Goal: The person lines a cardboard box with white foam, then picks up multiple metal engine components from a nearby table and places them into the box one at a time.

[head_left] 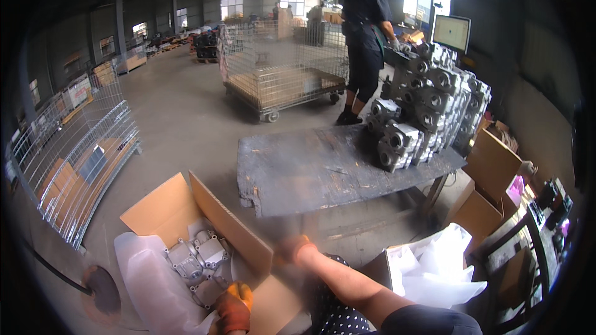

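Observation:
My left hand [234, 308], in an orange glove, is at the near side of an open cardboard box [160, 208]. Its fingers are curled beside the metal castings [197, 259] inside; what they hold, if anything, is hidden. A translucent plastic liner [146, 276] spills over the box's left side. My right hand [295, 250], gloved in orange too, is smeared by motion next to the raised right flap [231, 223]. Its fingers cannot be made out, nor whether they touch the flap.
A dark, worn table [304, 161] stands ahead, with stacked metal castings [428, 105] at its right end. Another box [392, 273] with white plastic bags is at right. Wire cages [282, 68] stand left and beyond; a co-worker [365, 37] stands behind the table near a monitor [451, 33].

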Available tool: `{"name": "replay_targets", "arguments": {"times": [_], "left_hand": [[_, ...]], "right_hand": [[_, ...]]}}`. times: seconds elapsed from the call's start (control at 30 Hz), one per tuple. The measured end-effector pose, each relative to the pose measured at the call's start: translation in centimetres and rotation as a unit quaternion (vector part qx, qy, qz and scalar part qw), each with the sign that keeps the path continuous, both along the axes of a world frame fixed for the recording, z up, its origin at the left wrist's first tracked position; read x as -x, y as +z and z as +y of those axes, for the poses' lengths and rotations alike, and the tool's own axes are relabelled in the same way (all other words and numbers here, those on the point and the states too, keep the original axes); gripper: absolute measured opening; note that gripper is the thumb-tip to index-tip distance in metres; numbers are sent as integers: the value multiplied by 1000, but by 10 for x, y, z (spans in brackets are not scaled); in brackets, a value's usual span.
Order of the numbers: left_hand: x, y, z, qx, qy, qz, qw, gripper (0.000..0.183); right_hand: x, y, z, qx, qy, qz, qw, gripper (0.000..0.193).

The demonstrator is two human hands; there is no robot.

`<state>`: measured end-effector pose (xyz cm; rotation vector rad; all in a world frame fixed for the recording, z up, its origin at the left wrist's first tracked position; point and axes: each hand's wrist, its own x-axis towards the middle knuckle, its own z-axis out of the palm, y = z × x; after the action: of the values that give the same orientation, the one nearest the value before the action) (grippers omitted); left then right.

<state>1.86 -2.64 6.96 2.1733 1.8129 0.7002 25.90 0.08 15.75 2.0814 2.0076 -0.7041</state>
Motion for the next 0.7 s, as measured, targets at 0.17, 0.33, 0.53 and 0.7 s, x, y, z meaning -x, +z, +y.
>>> {"name": "replay_targets", "arguments": {"times": [0.17,0.33,0.53,0.7], "left_hand": [[4,-2,-1,1,-13,-38,999,22],[-3,20,-5,-18,-23,-10,1000,21],[-3,25,-6,-4,-35,-26,999,23],[-1,15,-6,-25,-28,-53,998,22]], "right_hand": [[1,-7,3,-5,11,-14,1000,32],[-2,-7,1,-44,2,-2,999,29],[-3,-13,2,-65,4,10,998,28],[-6,9,-3,-104,-97,74,987,32]]}}
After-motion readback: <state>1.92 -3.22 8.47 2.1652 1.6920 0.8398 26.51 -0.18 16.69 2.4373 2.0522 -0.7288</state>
